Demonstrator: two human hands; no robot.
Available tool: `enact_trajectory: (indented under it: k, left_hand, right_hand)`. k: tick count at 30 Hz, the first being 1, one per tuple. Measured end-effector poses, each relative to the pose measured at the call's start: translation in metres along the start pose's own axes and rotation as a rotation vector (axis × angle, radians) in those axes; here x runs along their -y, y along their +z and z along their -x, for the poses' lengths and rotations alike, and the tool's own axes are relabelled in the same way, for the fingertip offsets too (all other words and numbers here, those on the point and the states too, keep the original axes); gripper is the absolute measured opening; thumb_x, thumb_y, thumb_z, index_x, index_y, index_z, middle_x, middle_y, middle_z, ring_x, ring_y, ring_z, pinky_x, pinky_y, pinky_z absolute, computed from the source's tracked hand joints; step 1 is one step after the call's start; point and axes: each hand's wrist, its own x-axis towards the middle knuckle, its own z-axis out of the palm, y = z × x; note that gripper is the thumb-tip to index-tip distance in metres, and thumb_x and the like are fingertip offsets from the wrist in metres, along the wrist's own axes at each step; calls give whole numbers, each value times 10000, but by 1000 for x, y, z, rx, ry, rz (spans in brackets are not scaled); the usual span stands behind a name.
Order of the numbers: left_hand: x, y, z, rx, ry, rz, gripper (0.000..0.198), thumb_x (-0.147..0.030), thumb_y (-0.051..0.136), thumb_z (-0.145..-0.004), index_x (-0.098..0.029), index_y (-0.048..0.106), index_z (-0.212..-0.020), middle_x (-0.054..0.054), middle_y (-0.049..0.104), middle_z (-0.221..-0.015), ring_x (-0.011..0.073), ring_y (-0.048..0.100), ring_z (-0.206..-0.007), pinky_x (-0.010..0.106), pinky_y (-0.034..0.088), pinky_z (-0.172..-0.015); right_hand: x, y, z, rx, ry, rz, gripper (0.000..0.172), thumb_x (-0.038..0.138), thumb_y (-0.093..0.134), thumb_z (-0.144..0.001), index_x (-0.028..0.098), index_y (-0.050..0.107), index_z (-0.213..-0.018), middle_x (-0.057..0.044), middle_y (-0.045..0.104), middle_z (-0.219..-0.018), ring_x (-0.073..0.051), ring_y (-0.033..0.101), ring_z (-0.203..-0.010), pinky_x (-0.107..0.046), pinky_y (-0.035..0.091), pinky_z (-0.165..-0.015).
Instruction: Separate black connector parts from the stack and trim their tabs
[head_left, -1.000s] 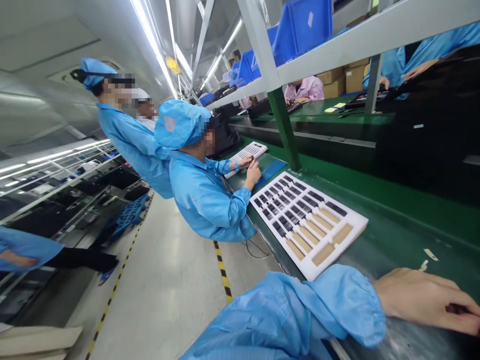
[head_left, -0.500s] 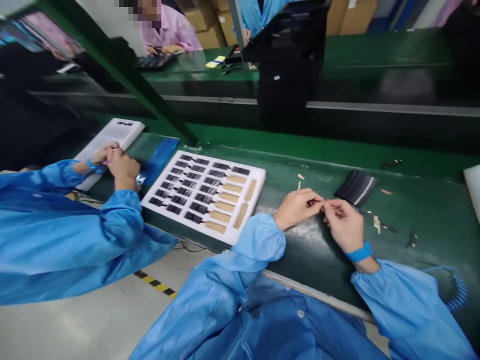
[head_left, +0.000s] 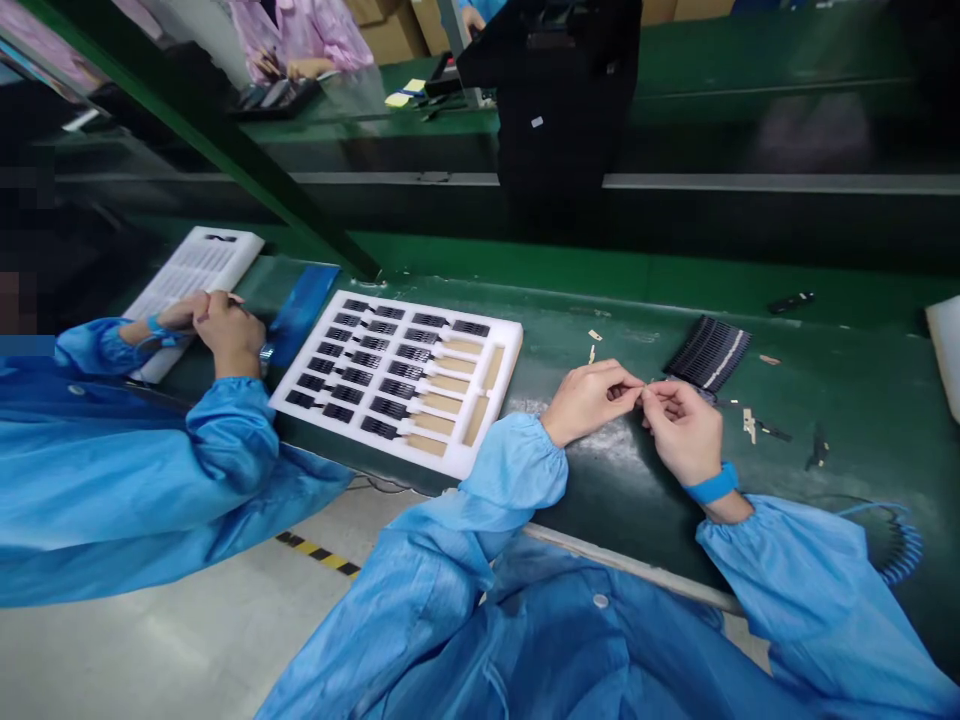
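Note:
My left hand [head_left: 590,400] and my right hand [head_left: 684,425] meet fingertip to fingertip above the green bench. Both are closed in a pinch. Whatever lies between the fingertips is too small to make out. Just behind my right hand lies a black ribbed sheet of strips [head_left: 707,352] with a pale line along it. Small pale pieces [head_left: 750,425] rest to the right of my right hand, beside a small dark part [head_left: 820,447]. Beyond my left hand are more pale bits [head_left: 594,335]. My right wrist wears a blue band [head_left: 712,484] with a coiled cord [head_left: 904,545] farther right.
A white foam tray [head_left: 512,345] with several black parts in its slots stands left of my hands. At the far left a co-worker's hands [head_left: 229,330] are by another white tray [head_left: 244,245]. A green post [head_left: 225,150] rises from the bench [head_left: 600,530].
The view has shifted slightly, so the bench and trays sit a little higher and more to the left. My two hands keep their fingertips together.

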Motion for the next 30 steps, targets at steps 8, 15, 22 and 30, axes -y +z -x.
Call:
enact_trajectory:
  k: [8,15,22,30]
  left_hand:
    - [-5,4,-1,-24,-48,-60,101,-183,652,-881,-192,751,-890,-1,702,-857,114,638,-765,226,494,-724]
    - [9,-23,-6,-356,-268,-226,138,-215,595,-973,-209,703,-887,10,662,-864,134,610,-763,261,474,-740]
    - [11,-20,-3,-215,-167,-200,231,-113,592,-947,-211,693,-1130,66,602,-1086,167,600,-972,291,508,-893]
    - [6,-13,-6,135,18,93,175,-276,600,-999,-174,732,-1051,70,678,-1066,179,623,-1061,314,501,-981]
  right_hand:
    - [2,0,2,-12,-48,109,284,475,703,-896,191,696,-891,-33,690,-699,-152,626,-546,-275,537,-510]
    - [4,-1,-2,8,59,17,296,480,697,-876,186,664,-895,-52,699,-752,-134,589,-541,-242,473,-452]
    - [3,-2,-3,34,34,93,222,420,670,-864,199,657,-860,-27,661,-728,-136,578,-562,-255,483,-513]
    - [11,-6,-5,69,-124,194,93,267,599,-837,216,630,-766,-3,609,-677,-142,540,-551,-273,442,-513]
